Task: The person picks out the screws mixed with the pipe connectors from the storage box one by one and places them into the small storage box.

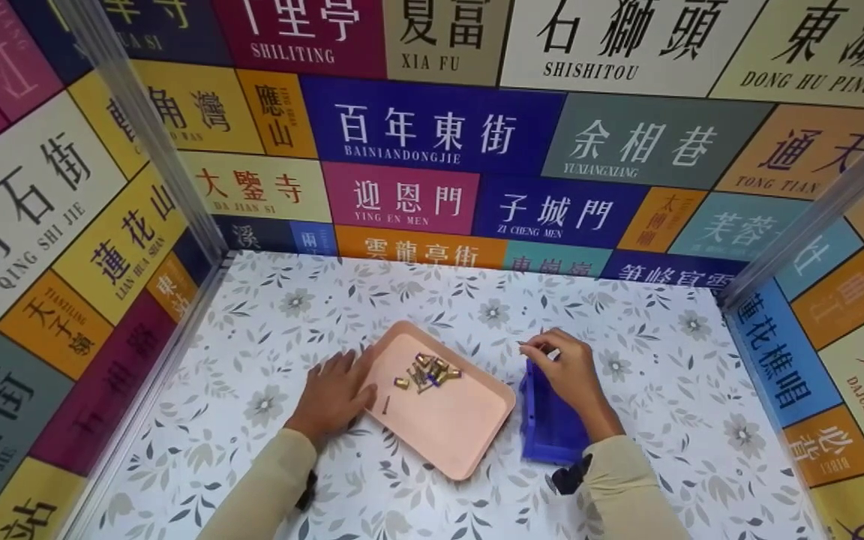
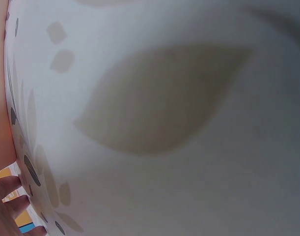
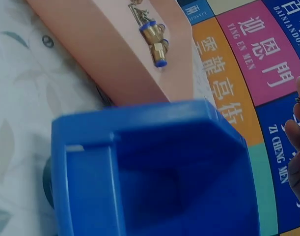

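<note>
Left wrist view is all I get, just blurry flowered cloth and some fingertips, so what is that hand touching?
Observer: The left hand rests with straight fingers against the left edge of a shallow pink plastic tray on the flowered tablecloth.
Operator: Anything in the tray?
Observer: A small heap of brass fittings with blue ends lies toward its far end, plus a few thin dark screws.
Operator: And the other hand?
Observer: The right hand is over a blue plastic bin right of the tray, pinching something thin and small that I cannot identify.
</note>
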A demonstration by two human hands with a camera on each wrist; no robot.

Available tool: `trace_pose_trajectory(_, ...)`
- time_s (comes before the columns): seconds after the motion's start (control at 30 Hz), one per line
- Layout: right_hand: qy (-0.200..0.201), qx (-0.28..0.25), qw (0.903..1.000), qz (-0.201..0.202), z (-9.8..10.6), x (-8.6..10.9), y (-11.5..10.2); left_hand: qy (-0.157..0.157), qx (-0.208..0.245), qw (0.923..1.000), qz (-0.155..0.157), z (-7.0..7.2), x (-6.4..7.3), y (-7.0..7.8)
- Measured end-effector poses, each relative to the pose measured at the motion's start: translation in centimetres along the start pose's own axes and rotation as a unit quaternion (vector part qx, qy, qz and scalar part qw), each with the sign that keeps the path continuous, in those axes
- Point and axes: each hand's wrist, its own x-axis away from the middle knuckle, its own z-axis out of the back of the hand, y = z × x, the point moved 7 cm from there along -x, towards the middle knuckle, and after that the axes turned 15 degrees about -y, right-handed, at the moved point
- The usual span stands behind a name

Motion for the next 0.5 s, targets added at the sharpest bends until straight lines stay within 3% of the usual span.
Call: trace_pose_trajectory(0.5,0.003,0.032,0.9976,-0.062,2.9,3.2,2.6,-0.015,0.008,0.9998,0.005,-0.2,-0.2,-0.1)
